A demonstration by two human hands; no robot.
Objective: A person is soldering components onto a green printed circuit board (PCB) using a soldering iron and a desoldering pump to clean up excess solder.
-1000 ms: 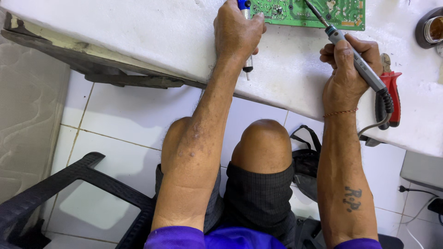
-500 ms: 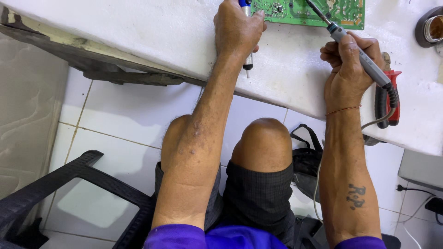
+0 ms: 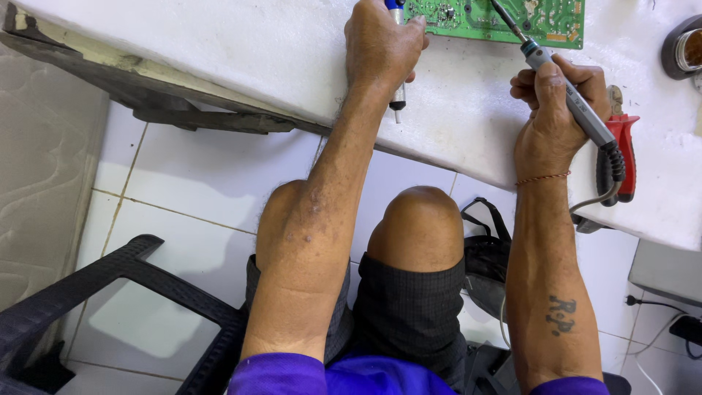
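Chair: black plastic, low and well to the left of both forearms, on pale floor tiles.
Worktop: white, slanting from upper left down to lower right, bare stretch lying left of the left hand.
Left hand: clenched, knuckles up, wrapped round a slim tool.
Slim tool: blue end showing above the fist, dark and silvery end poking out below it over the worktop edge; long axis running almost straight away from the body; kind of tool not clear.
Circuit board: green, flat on the worktop, just beyond the left fingertips and stretching rightward to above the right hand; far part cut off by the frame edge.
Knees: bare, beneath the worktop, between the two forearms.
Soldering iron: grey barrel, long axis on a diagonal; metal tip pointing up and to the left, onto the board's near edge; black cord end pointing down and to the right, past the heel of the palm.
Right hand: closed round the iron pen-fashion, thumb and fingers pinching the barrel close behind the tip, thin cord bracelet at the wrist.
Red-handled tool: flat on the worktop, just right of the right hand, beside the iron's cord end.
Round container: dark, far right, well apart from the right hand.
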